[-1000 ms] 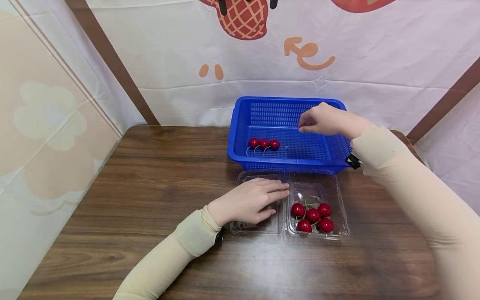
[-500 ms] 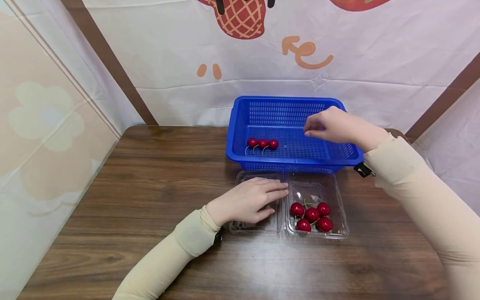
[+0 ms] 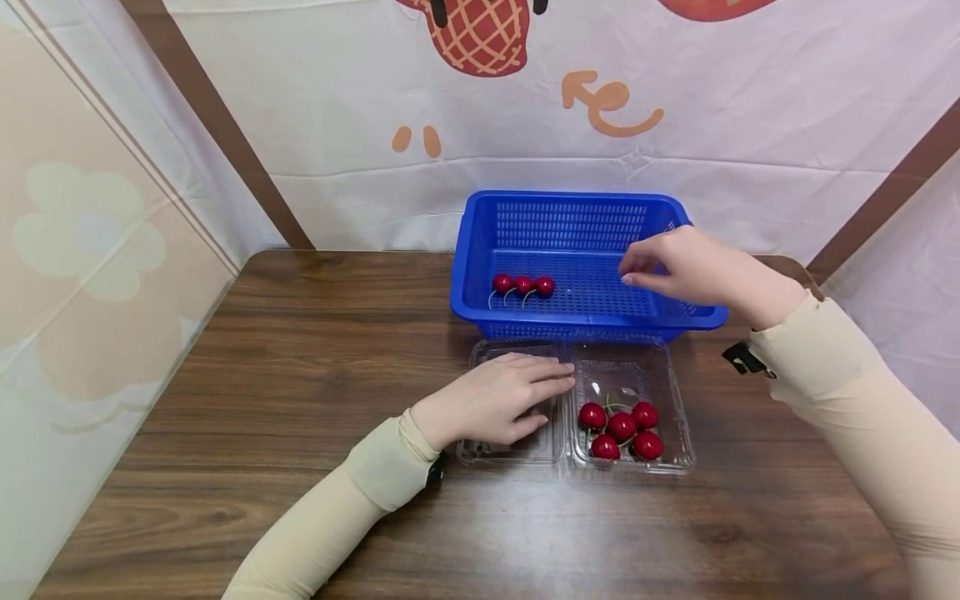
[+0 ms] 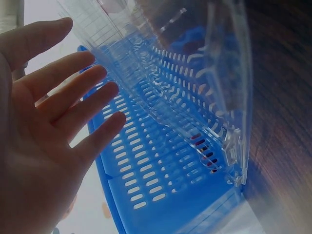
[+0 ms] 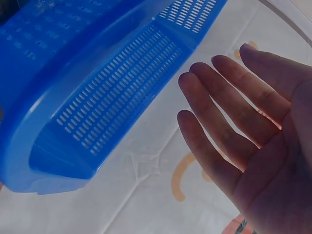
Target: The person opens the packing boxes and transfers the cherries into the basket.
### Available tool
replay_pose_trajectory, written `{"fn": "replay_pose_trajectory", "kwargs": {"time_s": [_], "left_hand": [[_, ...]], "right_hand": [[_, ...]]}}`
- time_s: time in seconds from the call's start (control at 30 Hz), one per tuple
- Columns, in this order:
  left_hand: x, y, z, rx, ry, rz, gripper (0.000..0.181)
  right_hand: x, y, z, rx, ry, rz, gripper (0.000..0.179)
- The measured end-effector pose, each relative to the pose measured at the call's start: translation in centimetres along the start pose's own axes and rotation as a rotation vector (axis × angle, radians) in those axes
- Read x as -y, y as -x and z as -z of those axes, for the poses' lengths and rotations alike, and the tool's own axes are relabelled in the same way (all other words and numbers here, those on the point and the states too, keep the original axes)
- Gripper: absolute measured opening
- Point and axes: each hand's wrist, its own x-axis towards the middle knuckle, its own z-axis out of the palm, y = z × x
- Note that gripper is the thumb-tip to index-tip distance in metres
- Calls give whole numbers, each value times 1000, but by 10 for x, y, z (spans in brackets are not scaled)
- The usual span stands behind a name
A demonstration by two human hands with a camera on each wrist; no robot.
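Observation:
My left hand lies palm down over the left half of a clear plastic clamshell box, its fingers loosely extended; whether it touches the plastic I cannot tell. Several red cherries with green stems sit in the box's right half. Above the right end of a blue plastic basket is my right hand, fingers relaxed and bent a little. The right wrist view shows its palm with nothing in it. Three cherries lie in a row at the basket's left.
The basket stands at the back of a brown wooden table, with the clamshell box directly in front of it. A white printed curtain hangs behind the table. In the left wrist view, the box's clear wall rises before the basket.
My right hand has moved right and slightly toward me over the basket. My left hand holds its place. The cherries stay where they were; the head view has shifted slightly.

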Motion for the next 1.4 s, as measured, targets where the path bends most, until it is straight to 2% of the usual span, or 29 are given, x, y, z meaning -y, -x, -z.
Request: {"fn": "replay_pose_trajectory", "kwargs": {"time_s": [0.6, 0.77, 0.93, 1.13, 1.4], "left_hand": [[1, 1, -2, 2, 0, 11, 53], [1, 1, -2, -1, 7, 7, 53], [1, 1, -1, -7, 7, 5, 53], [1, 1, -2, 2, -3, 6, 53], [0, 1, -1, 4, 3, 13, 54]], "right_hand": [[-1, 30, -13, -114, -16, 17, 7], [-1, 38, -15, -167, -16, 48, 8], [2, 47, -16, -209, -12, 43, 10], [8, 57, -22, -223, -29, 23, 12], [18, 64, -29, -208, -54, 56, 13]]}}
